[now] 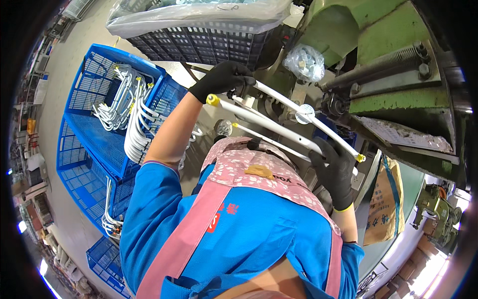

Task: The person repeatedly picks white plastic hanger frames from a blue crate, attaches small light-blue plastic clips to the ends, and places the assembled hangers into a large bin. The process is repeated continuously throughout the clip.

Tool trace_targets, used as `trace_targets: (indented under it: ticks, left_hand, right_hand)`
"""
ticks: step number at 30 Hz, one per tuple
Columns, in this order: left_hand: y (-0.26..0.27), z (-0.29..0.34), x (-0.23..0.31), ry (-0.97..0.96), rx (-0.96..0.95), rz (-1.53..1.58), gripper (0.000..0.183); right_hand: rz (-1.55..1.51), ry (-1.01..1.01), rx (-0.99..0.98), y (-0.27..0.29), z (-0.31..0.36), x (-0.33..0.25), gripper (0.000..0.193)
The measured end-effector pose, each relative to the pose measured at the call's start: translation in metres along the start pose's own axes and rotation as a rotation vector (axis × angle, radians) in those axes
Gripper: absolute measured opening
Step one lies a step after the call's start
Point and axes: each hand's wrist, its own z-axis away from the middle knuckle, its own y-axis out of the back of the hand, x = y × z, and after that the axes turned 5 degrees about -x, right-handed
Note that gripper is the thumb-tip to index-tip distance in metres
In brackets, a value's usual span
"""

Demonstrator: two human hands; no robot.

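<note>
Both my hands wear dark gloves. White metal tubes with yellow end caps lie slantwise in front of my apron; whether they are joined into one frame I cannot tell. My left hand (224, 81) is closed at the upper left end of the far white tube (284, 99). Just below that hand, the yellow cap of a thicker white tube (266, 122) sticks out. My right hand (332, 172) curls around the thicker tube's right end, its fingers partly hidden. Nearest my apron runs a thinner white tube (274, 142). A round clear disc (304, 114) shows at the far tube.
A green machine (398, 104) with a coil spring stands at the right, close beyond the tubes. A bag of small parts (304, 63) hangs on it. Blue crates (92, 144) at the left hold bent white tubes (137, 134). A black crate (199, 45) lined with plastic stands ahead.
</note>
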Motion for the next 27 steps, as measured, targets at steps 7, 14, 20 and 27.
trace_targets:
  ticks: [7, 14, 20, 27]
  left_hand:
    - [-0.009, 0.008, -0.008, 0.059, 0.129, -0.07, 0.012]
    - [-0.012, 0.02, 0.018, 0.12, 0.052, 0.06, 0.025]
    - [-0.014, 0.021, 0.015, 0.181, 0.1, 0.062, 0.026]
    - [-0.018, 0.024, 0.01, 0.171, 0.14, 0.109, 0.023]
  right_hand:
    - [0.139, 0.047, 0.104, -0.001, -0.019, -0.002, 0.024]
    - [0.099, -0.029, 0.151, -0.008, -0.026, 0.011, 0.023]
    - [0.131, 0.011, 0.203, -0.011, -0.029, 0.016, 0.021]
    - [0.219, -0.046, 0.205, -0.013, -0.025, 0.012, 0.017]
